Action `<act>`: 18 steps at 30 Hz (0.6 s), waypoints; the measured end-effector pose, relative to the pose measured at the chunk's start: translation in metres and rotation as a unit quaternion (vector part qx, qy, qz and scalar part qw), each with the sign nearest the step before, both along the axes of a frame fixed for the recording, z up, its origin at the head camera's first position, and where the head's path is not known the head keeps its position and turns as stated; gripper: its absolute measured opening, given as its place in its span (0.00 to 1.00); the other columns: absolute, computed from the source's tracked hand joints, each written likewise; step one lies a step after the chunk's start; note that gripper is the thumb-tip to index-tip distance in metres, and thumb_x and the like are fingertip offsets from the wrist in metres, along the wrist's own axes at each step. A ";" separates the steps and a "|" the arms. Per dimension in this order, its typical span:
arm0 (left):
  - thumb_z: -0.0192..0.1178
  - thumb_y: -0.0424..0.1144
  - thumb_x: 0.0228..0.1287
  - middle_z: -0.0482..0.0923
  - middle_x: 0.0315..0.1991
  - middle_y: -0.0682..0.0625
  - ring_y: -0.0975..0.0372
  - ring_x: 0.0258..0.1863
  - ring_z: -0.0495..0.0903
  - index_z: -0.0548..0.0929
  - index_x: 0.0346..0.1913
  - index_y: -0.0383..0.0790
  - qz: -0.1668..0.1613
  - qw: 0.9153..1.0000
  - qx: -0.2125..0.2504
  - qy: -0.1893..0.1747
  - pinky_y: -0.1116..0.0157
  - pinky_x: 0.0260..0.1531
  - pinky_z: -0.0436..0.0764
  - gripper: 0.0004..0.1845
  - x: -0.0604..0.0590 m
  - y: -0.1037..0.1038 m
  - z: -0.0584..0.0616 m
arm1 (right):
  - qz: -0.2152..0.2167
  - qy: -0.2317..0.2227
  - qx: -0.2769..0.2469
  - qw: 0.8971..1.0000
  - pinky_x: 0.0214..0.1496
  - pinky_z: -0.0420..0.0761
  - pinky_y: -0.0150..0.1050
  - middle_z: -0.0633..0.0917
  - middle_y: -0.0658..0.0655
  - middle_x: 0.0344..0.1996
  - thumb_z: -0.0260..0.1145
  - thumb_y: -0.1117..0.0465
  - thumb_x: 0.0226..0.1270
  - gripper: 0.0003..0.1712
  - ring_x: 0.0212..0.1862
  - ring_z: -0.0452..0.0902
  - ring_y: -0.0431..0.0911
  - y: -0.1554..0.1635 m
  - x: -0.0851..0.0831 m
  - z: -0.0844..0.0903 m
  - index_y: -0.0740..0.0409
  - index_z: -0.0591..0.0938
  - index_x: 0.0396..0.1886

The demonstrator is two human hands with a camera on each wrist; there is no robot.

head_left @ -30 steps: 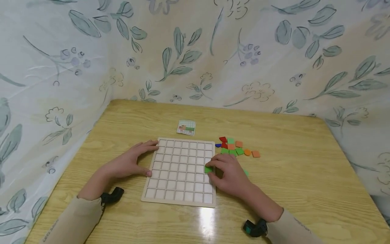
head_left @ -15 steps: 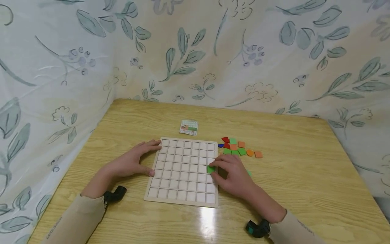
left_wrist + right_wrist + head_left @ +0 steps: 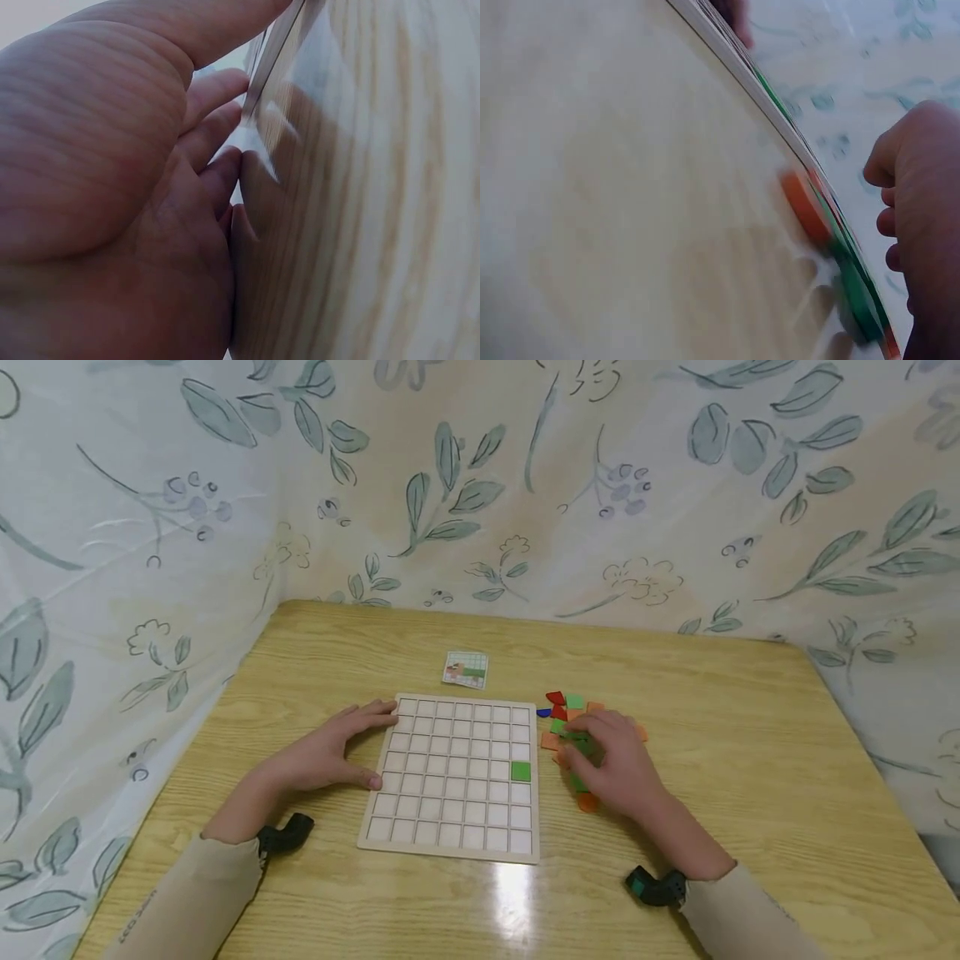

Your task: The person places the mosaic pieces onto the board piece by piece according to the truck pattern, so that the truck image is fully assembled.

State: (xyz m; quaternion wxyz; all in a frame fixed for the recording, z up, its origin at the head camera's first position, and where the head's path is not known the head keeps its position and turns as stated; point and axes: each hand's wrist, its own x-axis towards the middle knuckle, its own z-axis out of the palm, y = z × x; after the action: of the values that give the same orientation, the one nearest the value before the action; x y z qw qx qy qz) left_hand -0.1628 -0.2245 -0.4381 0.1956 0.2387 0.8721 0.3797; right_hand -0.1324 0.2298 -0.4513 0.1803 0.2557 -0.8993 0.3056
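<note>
A pale wooden grid board (image 3: 450,810) lies in the middle of the table, with one green tile (image 3: 521,770) set in its rightmost column. My left hand (image 3: 330,756) rests flat against the board's left edge; in the left wrist view the left hand (image 3: 135,187) lies on the table with a straight finger along the board edge (image 3: 274,52). My right hand (image 3: 611,764) hovers over the loose tile pile (image 3: 573,702) to the right of the board, bent fingers touching a green tile (image 3: 577,745). In the right wrist view the right hand (image 3: 922,217) is above an orange tile (image 3: 804,206).
A small pattern card (image 3: 466,669) lies behind the board. Red, green and orange tiles are scattered beside the board's right edge, one orange tile (image 3: 587,802) nearest me. Leaf-print cloth walls (image 3: 187,527) close in the wooden table (image 3: 750,777) at the left, back and right.
My right hand let go of the green tile, which now sits in the board, and moved right onto the tile pile. The left hand has stayed put.
</note>
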 end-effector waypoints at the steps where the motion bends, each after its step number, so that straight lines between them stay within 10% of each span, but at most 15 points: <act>1: 0.76 0.58 0.48 0.46 0.78 0.69 0.56 0.78 0.35 0.64 0.75 0.62 0.000 1.000 -0.002 0.002 0.41 0.71 0.42 0.50 0.000 0.000 0.000 | -0.011 0.000 -0.002 1.000 0.50 0.67 0.50 0.85 0.49 0.44 0.72 0.60 0.58 0.14 0.48 0.75 0.48 0.006 -0.002 0.000 0.55 0.86 0.45; 18: 0.76 0.55 0.50 0.47 0.79 0.62 0.53 0.78 0.37 0.64 0.76 0.56 -0.020 0.999 0.010 0.026 0.40 0.70 0.45 0.49 0.000 0.001 -0.001 | -0.077 -0.019 0.066 0.995 0.42 0.62 0.48 0.85 0.52 0.43 0.70 0.62 0.57 0.16 0.43 0.75 0.49 0.046 -0.015 -0.004 0.53 0.88 0.47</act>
State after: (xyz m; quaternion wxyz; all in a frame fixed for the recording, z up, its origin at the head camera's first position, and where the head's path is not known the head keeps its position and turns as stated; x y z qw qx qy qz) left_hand -0.1625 -0.2236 -0.4390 0.1779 0.2676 0.8681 0.3783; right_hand -0.1471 0.2761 -0.4550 0.1693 0.1911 -0.9376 0.2359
